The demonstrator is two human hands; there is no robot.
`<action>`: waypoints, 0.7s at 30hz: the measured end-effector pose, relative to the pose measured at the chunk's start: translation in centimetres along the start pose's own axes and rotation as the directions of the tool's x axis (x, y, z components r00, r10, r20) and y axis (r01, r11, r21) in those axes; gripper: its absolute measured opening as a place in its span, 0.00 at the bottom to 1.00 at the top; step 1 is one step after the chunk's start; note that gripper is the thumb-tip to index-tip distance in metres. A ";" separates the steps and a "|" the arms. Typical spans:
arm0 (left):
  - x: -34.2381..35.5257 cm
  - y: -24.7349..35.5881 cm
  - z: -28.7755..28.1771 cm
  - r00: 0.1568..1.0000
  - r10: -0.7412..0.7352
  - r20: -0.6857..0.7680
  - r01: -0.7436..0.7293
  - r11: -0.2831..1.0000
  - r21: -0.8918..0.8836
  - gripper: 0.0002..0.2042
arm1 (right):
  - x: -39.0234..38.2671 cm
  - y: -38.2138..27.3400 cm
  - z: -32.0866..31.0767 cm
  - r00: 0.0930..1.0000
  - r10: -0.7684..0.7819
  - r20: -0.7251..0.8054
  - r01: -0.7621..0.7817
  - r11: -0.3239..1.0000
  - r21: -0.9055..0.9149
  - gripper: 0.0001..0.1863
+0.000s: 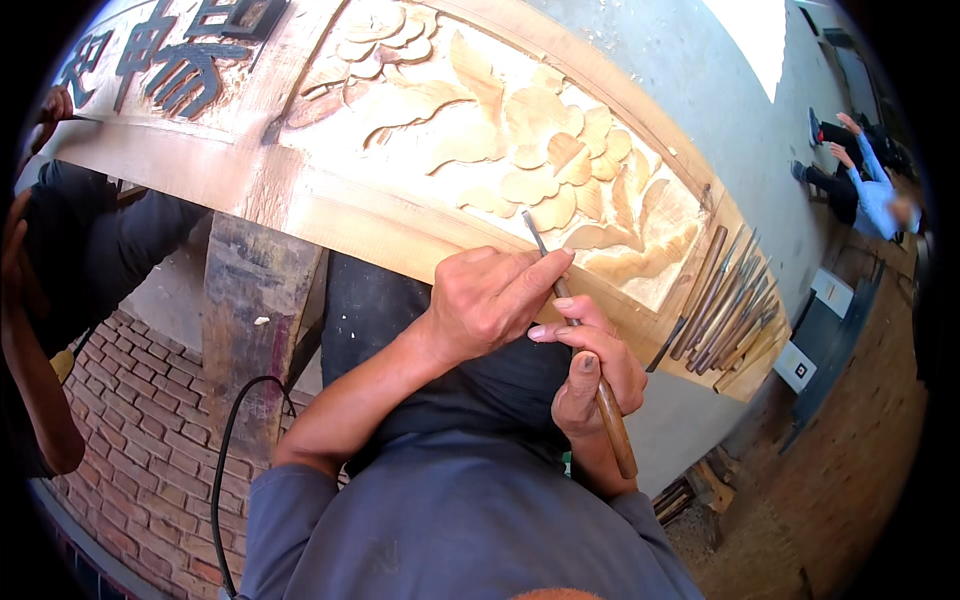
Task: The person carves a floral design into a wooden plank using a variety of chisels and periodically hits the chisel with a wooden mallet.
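A carving chisel [612,425] with a wooden handle and narrow metal blade slants across in front of me. My left hand [490,298] is closed around its upper part, close to the metal. Lower down, my right hand [602,365] grips the wooden handle, thumb and fingers pressed on it. The blade's tip points at the flower petals [550,210] carved in relief on a long pale wooden board [360,215]; whether it touches the wood, I cannot tell. Leaf shapes [640,262] are carved just beyond my hands.
Several carving tools [730,310] lie bundled at the board's right end. Dark raised characters [190,75] stand on its left part. Another person's arm [35,385] is at the far left, and a seated person [870,195] is at the right. A worn wooden support [255,320] stands under the board.
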State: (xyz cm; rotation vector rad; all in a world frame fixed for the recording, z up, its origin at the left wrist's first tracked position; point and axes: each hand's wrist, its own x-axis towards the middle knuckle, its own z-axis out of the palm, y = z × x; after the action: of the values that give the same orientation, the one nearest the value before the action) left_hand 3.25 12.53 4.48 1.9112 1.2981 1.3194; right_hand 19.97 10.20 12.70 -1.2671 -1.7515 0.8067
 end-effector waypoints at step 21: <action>0.3 0.0 0.2 1.000 0.018 -0.003 -0.018 1.000 -0.023 0.28 | -0.2 0.6 -0.1 0.998 -0.060 -0.035 0.058 0.997 -0.051 0.26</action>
State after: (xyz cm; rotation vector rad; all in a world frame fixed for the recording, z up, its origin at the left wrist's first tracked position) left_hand 3.43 12.79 4.53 1.9101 1.2643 1.3412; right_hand 20.35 10.24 12.16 -1.2491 -1.7818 0.7054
